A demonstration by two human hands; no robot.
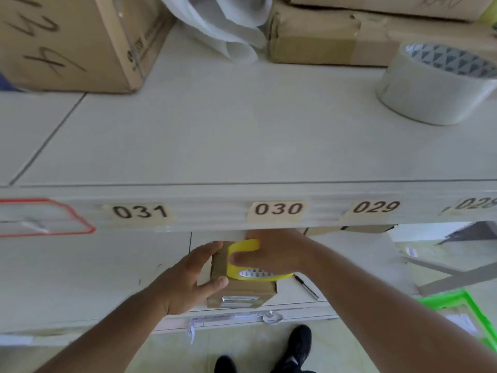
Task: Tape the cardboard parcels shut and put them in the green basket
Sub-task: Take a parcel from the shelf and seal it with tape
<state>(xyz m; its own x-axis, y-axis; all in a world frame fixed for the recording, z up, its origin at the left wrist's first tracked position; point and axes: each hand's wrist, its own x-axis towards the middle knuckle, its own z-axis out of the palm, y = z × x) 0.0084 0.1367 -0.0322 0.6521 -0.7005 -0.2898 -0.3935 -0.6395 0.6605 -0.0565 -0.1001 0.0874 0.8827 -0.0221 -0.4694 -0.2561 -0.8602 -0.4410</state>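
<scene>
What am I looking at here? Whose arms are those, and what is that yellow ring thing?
There is one picture, taken by a camera on a person's head, looking down. So the arms are that person's own. The left hand holds a small cardboard parcel steady on a low shelf. The right hand grips a yellow tape roll on top of the parcel, to seal it. A pen lies beside it. Higher up, a grey tape roll and bigger boxes sit on a numbered shelf. The green basket waits at the right.
</scene>
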